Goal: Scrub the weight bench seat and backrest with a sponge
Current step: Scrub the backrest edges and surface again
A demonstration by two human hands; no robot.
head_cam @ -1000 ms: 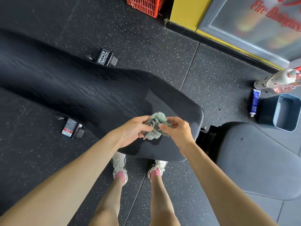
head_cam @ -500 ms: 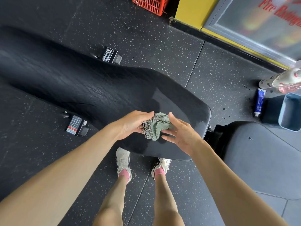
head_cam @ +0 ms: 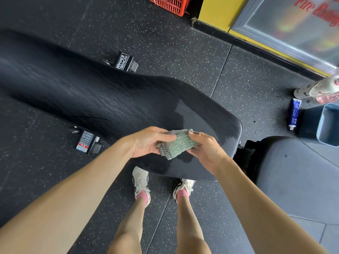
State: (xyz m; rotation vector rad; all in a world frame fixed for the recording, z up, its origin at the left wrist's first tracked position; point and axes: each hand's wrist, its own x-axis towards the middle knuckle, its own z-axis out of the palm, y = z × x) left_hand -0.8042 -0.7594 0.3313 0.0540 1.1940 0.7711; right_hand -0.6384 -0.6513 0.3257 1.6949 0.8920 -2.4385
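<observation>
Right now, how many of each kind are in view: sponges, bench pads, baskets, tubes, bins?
sponge: 1
bench pads: 2 (black pad, grey pad)
red basket: 1
blue tube: 1
bin: 1
Total: 6

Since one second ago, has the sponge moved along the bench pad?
No. The sponge stays over the wide end of the bench pad, pinched between the left hand and right hand; it is only spread flatter.

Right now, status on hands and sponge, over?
Left hand and right hand both hold sponge, over bench pad. Nothing lying on pad.
</observation>
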